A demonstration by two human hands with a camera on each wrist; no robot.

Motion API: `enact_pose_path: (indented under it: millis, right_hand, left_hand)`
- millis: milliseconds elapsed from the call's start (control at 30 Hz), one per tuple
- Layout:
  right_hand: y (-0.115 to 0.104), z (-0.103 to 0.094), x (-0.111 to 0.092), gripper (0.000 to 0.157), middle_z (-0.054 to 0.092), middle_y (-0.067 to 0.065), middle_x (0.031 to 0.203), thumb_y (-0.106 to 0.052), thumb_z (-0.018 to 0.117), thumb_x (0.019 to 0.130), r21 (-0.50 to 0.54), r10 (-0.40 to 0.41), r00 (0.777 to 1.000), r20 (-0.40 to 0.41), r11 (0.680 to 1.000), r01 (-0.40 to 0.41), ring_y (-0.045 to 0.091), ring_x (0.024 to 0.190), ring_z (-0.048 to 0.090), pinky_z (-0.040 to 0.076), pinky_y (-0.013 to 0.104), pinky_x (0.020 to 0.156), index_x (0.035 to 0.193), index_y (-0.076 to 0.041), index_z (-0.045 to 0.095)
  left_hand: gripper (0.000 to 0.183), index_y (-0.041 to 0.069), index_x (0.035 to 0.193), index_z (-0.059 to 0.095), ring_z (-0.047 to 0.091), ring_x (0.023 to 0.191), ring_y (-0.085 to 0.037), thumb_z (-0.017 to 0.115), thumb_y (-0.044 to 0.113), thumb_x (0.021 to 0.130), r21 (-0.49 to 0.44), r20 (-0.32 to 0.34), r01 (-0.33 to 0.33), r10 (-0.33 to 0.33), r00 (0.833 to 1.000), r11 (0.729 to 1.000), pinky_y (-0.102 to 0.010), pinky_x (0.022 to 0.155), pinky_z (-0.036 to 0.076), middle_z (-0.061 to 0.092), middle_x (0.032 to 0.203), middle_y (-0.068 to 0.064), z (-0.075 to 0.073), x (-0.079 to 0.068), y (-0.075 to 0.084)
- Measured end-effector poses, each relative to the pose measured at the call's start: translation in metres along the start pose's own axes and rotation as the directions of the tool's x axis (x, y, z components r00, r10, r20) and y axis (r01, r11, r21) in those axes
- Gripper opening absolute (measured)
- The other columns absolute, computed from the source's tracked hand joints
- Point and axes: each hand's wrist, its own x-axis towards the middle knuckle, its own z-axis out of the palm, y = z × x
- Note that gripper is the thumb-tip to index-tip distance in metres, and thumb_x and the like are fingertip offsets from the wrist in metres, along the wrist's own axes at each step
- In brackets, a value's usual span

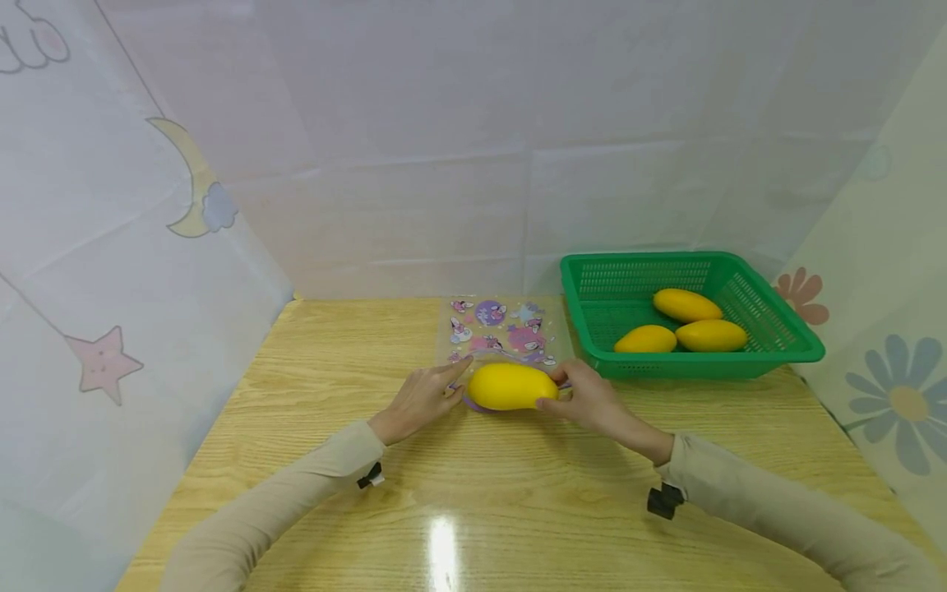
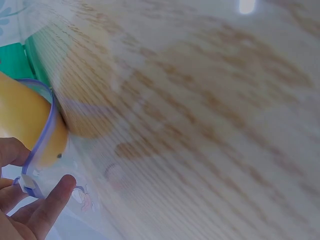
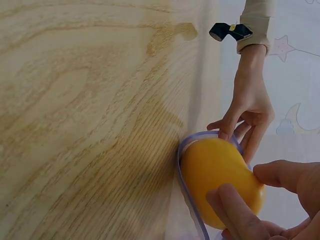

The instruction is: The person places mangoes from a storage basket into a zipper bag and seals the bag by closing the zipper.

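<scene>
Mango in hand: the yellow mango (image 1: 510,386) is just below the centre of the head frame, lying crosswise, one end inside the mouth of a clear zipper bag (image 1: 484,319).
Right hand: the right hand (image 1: 588,399) grips the mango's right end, thumb and fingers clamped on opposite sides of it.
Left hand: the left hand (image 1: 422,399) pinches the bag's mouth at the mango's left end; in the left wrist view its fingers lie on both sides of the purple zipper rim (image 2: 47,120), beside a pale slider (image 2: 27,182), with one finger stretched along the clear film.
Bag: printed with pink, purple and blue cartoon pictures, its body spreads flat above the mango; the rim curves around the fruit in the right wrist view.
Green basket: the perforated plastic basket (image 1: 666,368) stands at right of centre, holding three mangoes (image 1: 686,305).
Table: wood-grain tabletop (image 1: 355,345), with a bright glare at bottom centre.
Backdrop: pale sheeting (image 1: 407,164), with a moon (image 1: 194,181) upper left, a pink star (image 1: 105,362) lower left and a blue flower (image 1: 906,399) at the right edge.
Sleeves: beige (image 1: 288,485), entering from both lower corners.
</scene>
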Motion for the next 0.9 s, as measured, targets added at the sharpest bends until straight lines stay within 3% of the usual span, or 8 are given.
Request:
enact_pose_path:
  millis: [267, 367, 600, 900]
  right_hand:
    - [-0.002, 0.005, 0.004, 0.03, 0.059, 0.014, 0.102, -0.019, 0.08, 0.085, -0.051, -0.001, 1.0, -0.026, 0.999, 0.0, 0.031, 0.089, 0.062, 0.057, 0.036, 0.071, 0.102, 0.001, 0.065]
    - [-0.002, 0.006, 0.006, 0.031, 0.058, 0.014, 0.101, -0.02, 0.08, 0.085, -0.064, -0.004, 0.999, -0.034, 0.998, 0.002, 0.028, 0.084, 0.063, 0.057, 0.034, 0.069, 0.101, 0.001, 0.064]
    - [-0.003, 0.008, 0.008, 0.034, 0.056, 0.014, 0.101, -0.018, 0.08, 0.085, -0.067, 0.014, 0.999, -0.033, 0.998, -0.016, 0.023, 0.08, 0.064, 0.058, 0.034, 0.069, 0.104, 0.003, 0.063]
    - [-0.004, 0.01, 0.012, 0.029, 0.057, 0.014, 0.101, -0.016, 0.081, 0.083, -0.124, -0.024, 0.997, -0.07, 0.992, 0.015, 0.025, 0.079, 0.064, 0.057, 0.034, 0.066, 0.099, 0.001, 0.064]
  left_hand:
    - [0.051, -0.003, 0.135, 0.056, 0.024, 0.041, 0.002, 0.072, 0.002, 0.088, 0.001, -0.014, -0.022, 0.022, 1.0, 1.0, -0.012, 0.037, 0.025, 0.072, 0.108, -0.017, 0.0, 0.0, 0.0]
    - [0.051, -0.004, 0.135, 0.056, 0.024, 0.042, 0.002, 0.073, 0.002, 0.087, 0.005, -0.016, -0.029, 0.029, 0.999, 1.0, -0.012, 0.038, 0.025, 0.073, 0.102, -0.016, 0.001, 0.0, 0.0]
    - [0.05, -0.004, 0.134, 0.057, 0.025, 0.042, 0.002, 0.074, 0.003, 0.087, -0.006, -0.013, -0.023, 0.023, 1.0, 1.0, -0.012, 0.038, 0.026, 0.072, 0.106, -0.017, 0.001, 0.0, -0.001]
    - [0.051, -0.003, 0.135, 0.056, 0.024, 0.042, 0.002, 0.073, 0.003, 0.087, 0.001, -0.013, -0.022, 0.022, 1.0, 1.0, -0.013, 0.038, 0.026, 0.072, 0.107, -0.017, 0.001, 0.0, 0.0]
